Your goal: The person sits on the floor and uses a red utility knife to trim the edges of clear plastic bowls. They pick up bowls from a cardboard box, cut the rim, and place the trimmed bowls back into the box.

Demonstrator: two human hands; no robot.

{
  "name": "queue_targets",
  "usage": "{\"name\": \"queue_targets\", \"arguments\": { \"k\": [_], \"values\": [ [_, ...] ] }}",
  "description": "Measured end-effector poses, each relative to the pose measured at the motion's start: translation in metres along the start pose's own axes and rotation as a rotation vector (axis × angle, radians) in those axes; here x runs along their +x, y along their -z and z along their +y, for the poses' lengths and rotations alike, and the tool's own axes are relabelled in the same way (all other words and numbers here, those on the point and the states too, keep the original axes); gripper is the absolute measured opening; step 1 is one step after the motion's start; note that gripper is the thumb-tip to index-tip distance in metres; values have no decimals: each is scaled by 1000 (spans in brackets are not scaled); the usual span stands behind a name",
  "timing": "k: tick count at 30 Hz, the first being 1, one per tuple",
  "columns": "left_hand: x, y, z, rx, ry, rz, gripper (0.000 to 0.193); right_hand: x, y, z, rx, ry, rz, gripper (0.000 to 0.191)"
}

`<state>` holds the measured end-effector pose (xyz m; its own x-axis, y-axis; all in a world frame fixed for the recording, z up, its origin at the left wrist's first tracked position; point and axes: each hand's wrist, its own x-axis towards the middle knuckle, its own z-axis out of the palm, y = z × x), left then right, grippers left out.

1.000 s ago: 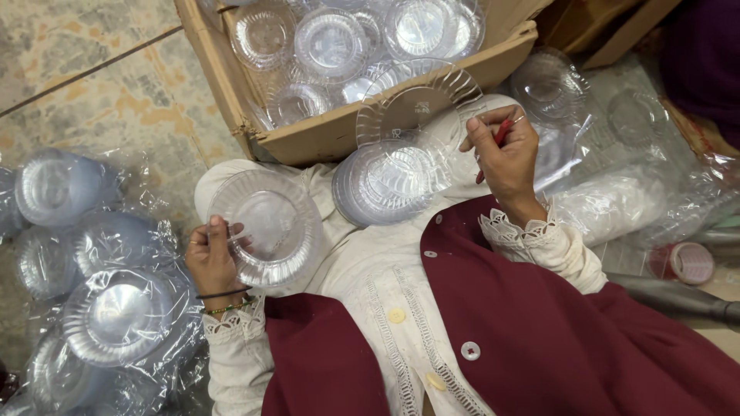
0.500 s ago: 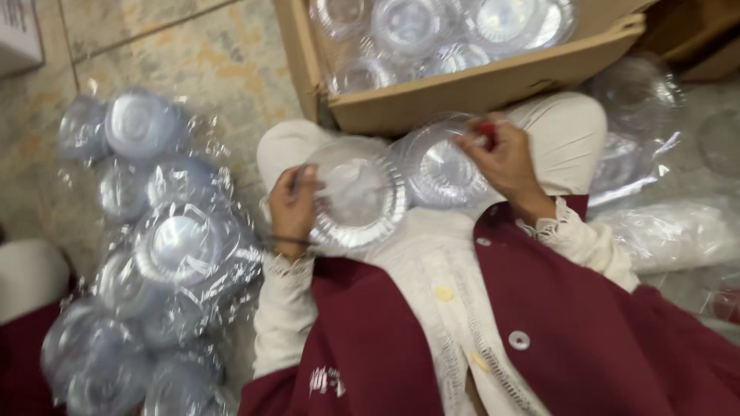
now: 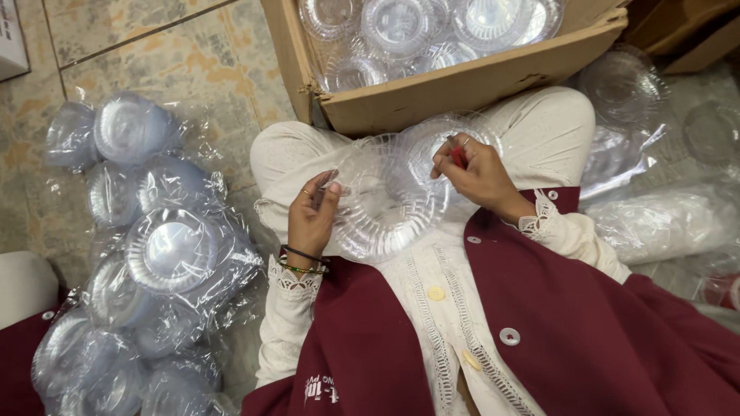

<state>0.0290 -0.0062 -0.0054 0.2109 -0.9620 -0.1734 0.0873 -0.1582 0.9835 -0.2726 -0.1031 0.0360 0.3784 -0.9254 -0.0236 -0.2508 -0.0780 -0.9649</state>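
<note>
Left hand [image 3: 312, 219] pinches the rim of 1 clear plastic plate [image 3: 381, 208] over the lap; right hand [image 3: 478, 173], fingers closed on a small red object [image 3: 458, 157], rests at its opposite edge.

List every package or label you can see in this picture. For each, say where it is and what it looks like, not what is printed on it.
Cardboard box: top centre, brown, open, filled with clear plastic dishes.
Plastic bags: on the floor at left, clear film round stacked clear dishes.
Plastic bag: at right, clear, crumpled.
White box: top left corner, only an edge showing.
Printed mark: bottom, white on the maroon garment.
</note>
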Motion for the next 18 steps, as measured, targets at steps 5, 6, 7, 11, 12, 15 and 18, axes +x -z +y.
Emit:
{"name": "queue_targets", "arguments": {
  "k": [5,6,7,11,12,15,18],
  "values": [
    [20,33,-12,130,-85,127,39,5,38,-15,72,69,241,7],
    [25,45,-18,234,-176,193,37,5,47,-18,125,39,280,7],
    [27,56,-27,224,-219,257,37,5,55,-19,178,10,319,6],
    [26,88,-68,190,-138,372,38,2,70,-18,302,66,389,7],
    [24,92,-76,246,-83,343,39,1,70,-16,317,64,400,8],
    [13,93,-74,416,18,276,44,0,69,-12,332,58,420,8],
    [-2,80,-31,611,-149,299,56,0,62,-10,358,52,410,8]
  ]
}}
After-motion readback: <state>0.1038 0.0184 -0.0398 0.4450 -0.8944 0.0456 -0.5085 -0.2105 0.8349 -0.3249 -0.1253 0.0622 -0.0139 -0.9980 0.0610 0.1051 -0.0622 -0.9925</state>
